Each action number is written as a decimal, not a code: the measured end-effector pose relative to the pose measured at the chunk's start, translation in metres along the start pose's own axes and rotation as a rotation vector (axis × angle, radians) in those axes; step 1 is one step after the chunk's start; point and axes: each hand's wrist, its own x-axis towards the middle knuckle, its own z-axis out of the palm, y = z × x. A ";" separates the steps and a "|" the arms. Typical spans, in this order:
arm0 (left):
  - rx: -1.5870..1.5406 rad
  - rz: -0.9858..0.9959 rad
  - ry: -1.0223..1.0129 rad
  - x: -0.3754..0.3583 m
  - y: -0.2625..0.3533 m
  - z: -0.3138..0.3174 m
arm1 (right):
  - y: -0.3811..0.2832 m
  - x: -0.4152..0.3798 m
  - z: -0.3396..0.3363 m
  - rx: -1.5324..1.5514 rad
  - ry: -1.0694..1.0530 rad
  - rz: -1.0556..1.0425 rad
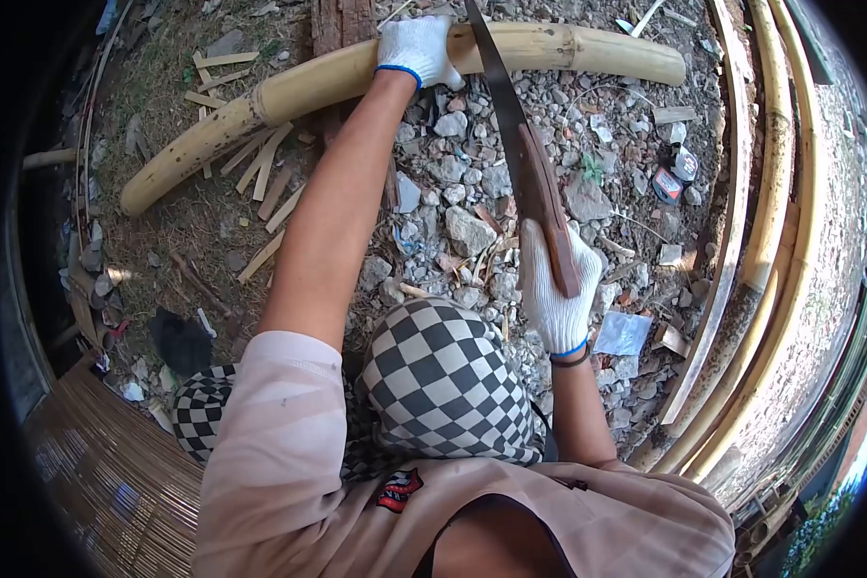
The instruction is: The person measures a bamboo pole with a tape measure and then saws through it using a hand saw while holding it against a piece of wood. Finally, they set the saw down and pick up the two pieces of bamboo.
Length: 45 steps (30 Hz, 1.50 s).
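Observation:
A thick yellow bamboo pole (308, 79) lies across the upper part of the view, over a reddish-brown wooden block (342, 24). My left hand (416, 50), in a white knit glove with a blue cuff, is closed over the top of the pole. My right hand (557, 289), gloved the same way, grips the wooden handle of a hand saw (520, 125). The saw's dark blade runs up and crosses the pole just right of my left hand. Whether the teeth have cut into the bamboo cannot be made out.
Split bamboo strips (260, 169) are scattered at the left. A tape measure (669, 178) rests on the rubble at the right, above a clear plastic bag (622, 333). Long bamboo poles (766, 222) line the right side. A woven bamboo mat (116, 462) is at lower left.

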 end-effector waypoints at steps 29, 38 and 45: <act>-0.047 -0.048 -0.074 -0.010 0.015 -0.026 | 0.017 0.089 0.059 0.073 -0.046 -0.023; -0.012 -0.029 0.017 -0.007 0.004 0.000 | -0.010 -0.002 0.012 0.398 0.067 0.272; -0.118 -0.034 -0.013 0.002 -0.001 -0.010 | -0.021 0.150 0.061 0.093 -0.165 0.100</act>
